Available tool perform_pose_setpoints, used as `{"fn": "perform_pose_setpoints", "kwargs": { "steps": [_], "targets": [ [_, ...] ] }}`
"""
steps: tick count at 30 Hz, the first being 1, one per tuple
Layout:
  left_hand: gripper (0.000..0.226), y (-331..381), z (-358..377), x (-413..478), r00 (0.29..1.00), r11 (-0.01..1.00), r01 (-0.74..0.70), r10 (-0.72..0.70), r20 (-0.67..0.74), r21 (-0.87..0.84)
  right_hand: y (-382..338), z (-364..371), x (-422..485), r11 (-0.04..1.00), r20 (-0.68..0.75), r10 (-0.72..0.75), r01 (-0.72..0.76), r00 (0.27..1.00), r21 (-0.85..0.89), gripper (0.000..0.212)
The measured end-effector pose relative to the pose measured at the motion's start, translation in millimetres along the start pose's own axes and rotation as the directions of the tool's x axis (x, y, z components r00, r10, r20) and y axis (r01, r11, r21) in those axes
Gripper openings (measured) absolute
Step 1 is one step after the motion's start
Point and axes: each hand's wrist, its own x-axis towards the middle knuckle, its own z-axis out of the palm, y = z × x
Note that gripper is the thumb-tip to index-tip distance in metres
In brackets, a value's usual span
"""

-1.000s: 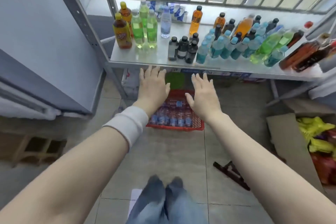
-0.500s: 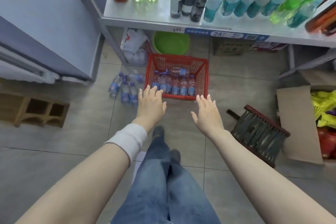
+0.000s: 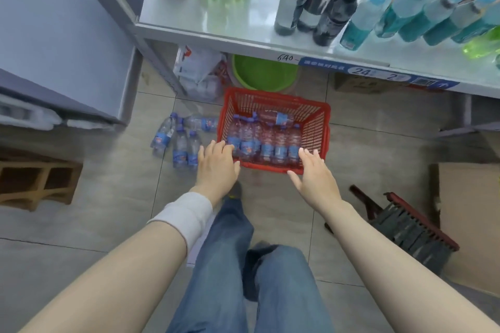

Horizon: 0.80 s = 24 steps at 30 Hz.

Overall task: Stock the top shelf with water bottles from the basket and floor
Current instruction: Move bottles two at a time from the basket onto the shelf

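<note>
A red plastic basket [image 3: 316,127] stands on the tiled floor under the shelf and holds several small water bottles [image 3: 266,143] with blue labels. More such water bottles [image 3: 180,143] lie loose on the floor just left of the basket. My left hand [image 3: 216,167] hovers open at the basket's near left corner, fingers spread. Open too, my right hand [image 3: 315,176] is at the near right corner and holds nothing. The white top shelf [image 3: 243,27] carries many drink bottles, with bare surface at its front left.
A green basin [image 3: 263,73] and a plastic-wrapped pack [image 3: 200,73] sit under the shelf behind the basket. A grey cabinet [image 3: 54,35] stands left, a wooden stool [image 3: 38,181] at lower left, a dark crate-like frame [image 3: 405,227] and cardboard [image 3: 470,219] to the right. My jeans-clad legs are below.
The view has tilted down from the shelf and closed in on the floor. Both open hands have dropped from the shelf edge to the near rim of the basket.
</note>
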Motion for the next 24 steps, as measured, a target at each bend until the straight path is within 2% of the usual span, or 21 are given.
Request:
{"fn": "perform_pose_setpoints", "kwargs": {
  "steps": [4,12,14,18,24],
  "targets": [
    [0.044,-18.0,14.0,47.7,0.993,0.99,0.106,-0.1,0.066,-0.091,-2.1,19.7,50.7,0.993,0.111,0.068,-0.078,0.991,0.085,0.067],
    [0.049,-21.6,72.5,98.6,0.974,0.965,0.17,-0.133,0.185,-0.199,13.9,72.0,132.1,0.956,0.305,0.166,-0.229,0.938,0.182,0.074],
    [0.047,-21.9,97.1,115.9,0.961,0.941,0.223,-0.168,0.221,-0.255,19.1,87.3,151.7,0.949,0.32,0.172,-0.244,0.932,0.201,0.075],
    [0.042,-35.7,158.1,165.9,0.915,0.846,0.379,-0.284,0.286,-0.375,28.6,127.9,200.5,0.874,0.335,0.197,-0.32,0.921,0.366,0.067],
    [0.043,-77.1,252.1,271.7,0.894,0.815,0.441,-0.361,0.265,-0.377,48.4,226.2,309.7,0.815,0.445,0.19,-0.393,0.875,0.426,0.065]
  ]
}}
